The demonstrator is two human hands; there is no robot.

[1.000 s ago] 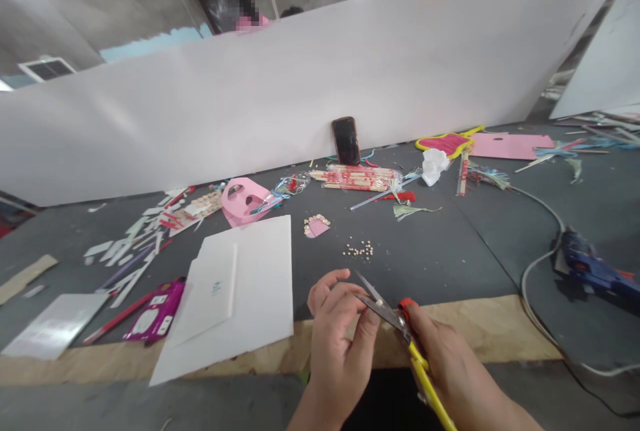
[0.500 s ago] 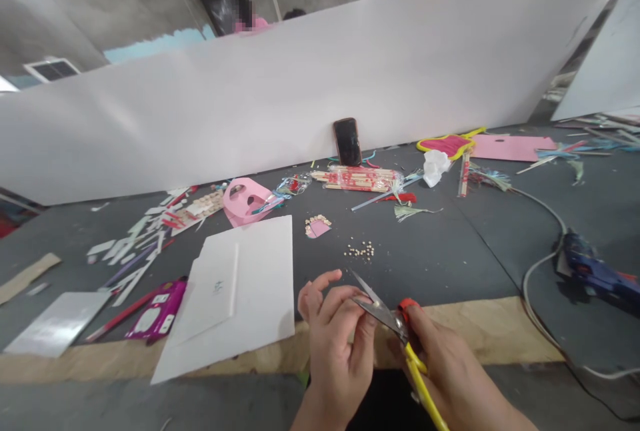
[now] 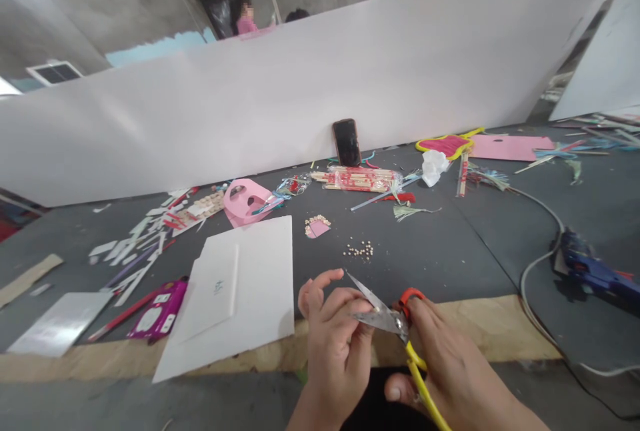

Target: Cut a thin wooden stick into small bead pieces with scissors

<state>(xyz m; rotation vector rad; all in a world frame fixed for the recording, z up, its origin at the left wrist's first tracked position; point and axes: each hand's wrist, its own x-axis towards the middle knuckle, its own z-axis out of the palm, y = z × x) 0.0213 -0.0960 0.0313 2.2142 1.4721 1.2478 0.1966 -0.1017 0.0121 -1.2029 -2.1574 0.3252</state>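
My right hand (image 3: 440,351) grips a pair of scissors (image 3: 383,317) with yellow and orange handles. Its thumb sticks out below the yellow handle. The two blades stand apart and point left, towards my left hand (image 3: 337,344). That hand pinches thumb and forefinger together at the blades, while another finger extends forward. What lies in the pinch is too small to make out; a pale speck shows between the blades. Just beyond the blades, small pale pieces (image 3: 361,249) lie scattered on the dark table. A pink card piece (image 3: 318,227), edged with similar pale bits, is behind them.
White sheets (image 3: 265,284) and a purple packet (image 3: 159,311) are on the left, near many paper strips. A phone (image 3: 347,142) leans on the white partition (image 3: 250,111), behind wrapped sticks (image 3: 363,179). On the right sits a blue glue gun (image 3: 595,267) with its cable.
The scissor blades have spread wider apart. My right thumb has come into view below the yellow handle, and the orange handle has lifted slightly. My left hand stays almost where it was.
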